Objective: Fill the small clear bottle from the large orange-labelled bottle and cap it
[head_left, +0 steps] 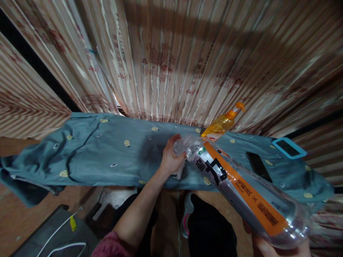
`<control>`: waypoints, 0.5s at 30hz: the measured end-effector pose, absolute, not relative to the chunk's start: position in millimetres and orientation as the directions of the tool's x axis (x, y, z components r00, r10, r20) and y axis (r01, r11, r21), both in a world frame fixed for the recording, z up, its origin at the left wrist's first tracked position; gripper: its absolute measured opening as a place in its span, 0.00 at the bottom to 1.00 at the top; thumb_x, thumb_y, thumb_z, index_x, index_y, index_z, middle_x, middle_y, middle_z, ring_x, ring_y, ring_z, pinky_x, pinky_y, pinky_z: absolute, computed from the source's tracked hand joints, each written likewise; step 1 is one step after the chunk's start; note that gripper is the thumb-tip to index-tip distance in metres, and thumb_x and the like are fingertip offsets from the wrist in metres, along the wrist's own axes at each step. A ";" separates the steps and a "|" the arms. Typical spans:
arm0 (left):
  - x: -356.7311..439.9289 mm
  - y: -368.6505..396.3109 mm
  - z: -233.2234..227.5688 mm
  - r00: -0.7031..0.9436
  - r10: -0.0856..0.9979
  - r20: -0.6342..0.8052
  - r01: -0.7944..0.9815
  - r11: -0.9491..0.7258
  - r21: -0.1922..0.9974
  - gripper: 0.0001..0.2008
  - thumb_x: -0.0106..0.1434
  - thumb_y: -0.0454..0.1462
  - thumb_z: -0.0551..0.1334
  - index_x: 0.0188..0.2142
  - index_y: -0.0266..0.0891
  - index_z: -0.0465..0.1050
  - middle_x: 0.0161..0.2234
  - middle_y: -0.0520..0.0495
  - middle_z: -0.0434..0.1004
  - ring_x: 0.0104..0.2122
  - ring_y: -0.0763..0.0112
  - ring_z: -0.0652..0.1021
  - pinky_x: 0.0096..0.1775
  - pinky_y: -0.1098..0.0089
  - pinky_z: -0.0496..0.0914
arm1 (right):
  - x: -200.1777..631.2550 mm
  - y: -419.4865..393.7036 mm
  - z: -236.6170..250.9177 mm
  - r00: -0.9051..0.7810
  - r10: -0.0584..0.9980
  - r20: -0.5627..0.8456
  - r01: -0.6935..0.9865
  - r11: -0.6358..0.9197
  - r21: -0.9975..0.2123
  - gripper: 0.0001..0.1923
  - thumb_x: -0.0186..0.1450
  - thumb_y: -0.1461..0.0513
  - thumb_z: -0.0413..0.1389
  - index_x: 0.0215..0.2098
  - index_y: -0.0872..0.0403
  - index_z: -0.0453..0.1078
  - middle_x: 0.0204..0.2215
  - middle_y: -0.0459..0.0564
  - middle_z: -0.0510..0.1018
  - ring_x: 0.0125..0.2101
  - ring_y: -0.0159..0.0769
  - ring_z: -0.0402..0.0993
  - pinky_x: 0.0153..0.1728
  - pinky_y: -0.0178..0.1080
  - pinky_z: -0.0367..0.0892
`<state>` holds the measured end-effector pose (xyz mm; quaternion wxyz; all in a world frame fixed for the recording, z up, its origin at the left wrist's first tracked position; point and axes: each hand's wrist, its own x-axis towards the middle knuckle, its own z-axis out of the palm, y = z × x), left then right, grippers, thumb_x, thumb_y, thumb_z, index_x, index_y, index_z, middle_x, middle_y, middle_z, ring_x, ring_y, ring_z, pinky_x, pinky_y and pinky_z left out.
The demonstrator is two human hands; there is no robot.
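A large clear plastic bottle with an orange and grey label lies tilted across the right half of the head view. My left hand is closed around its narrower left end. Something whitish and crumpled, like tissue or cloth, shows just below those fingers; whether they pinch it too I cannot tell. Low at the right, my right hand grips the wide end from underneath, partly hidden by the bottle. Just behind the bottle is a pump bottle of orange liquid.
A grey-green cloth with pineapple prints covers the long table. On its right part lie a dark phone and a blue-framed device. Striped curtains hang behind. A dark box with a white cable stands at lower left.
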<state>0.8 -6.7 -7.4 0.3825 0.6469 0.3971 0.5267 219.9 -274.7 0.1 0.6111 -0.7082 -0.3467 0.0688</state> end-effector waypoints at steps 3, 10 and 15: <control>0.9 -6.8 -6.7 0.130 0.920 0.370 0.115 -0.385 0.916 0.34 0.56 0.43 0.74 0.60 0.39 0.70 0.59 0.36 0.81 0.58 0.48 0.81 0.61 0.51 0.75 | 218.0 -274.0 1.2 0.762 0.567 0.312 0.383 -0.006 -0.924 0.64 0.38 0.49 0.80 0.69 0.56 0.65 0.58 0.69 0.75 0.50 0.69 0.77 0.46 0.71 0.74; 1.9 -6.8 -7.0 0.131 0.912 0.389 0.088 -0.402 0.912 0.33 0.57 0.42 0.72 0.60 0.37 0.70 0.57 0.36 0.81 0.57 0.49 0.82 0.60 0.51 0.76 | 201.4 -263.8 16.8 0.808 0.527 0.264 0.289 0.037 -0.957 0.65 0.38 0.50 0.80 0.69 0.57 0.64 0.64 0.69 0.71 0.66 0.81 0.62 0.63 0.87 0.44; 2.8 -5.7 -9.9 0.117 0.909 0.400 0.083 -0.411 0.908 0.32 0.56 0.39 0.72 0.60 0.39 0.70 0.58 0.37 0.81 0.57 0.49 0.82 0.61 0.51 0.75 | 221.2 -272.7 -0.6 0.822 0.490 0.291 0.349 -0.029 -0.937 0.68 0.29 0.50 0.82 0.67 0.58 0.68 0.57 0.67 0.77 0.55 0.69 0.74 0.59 0.77 0.64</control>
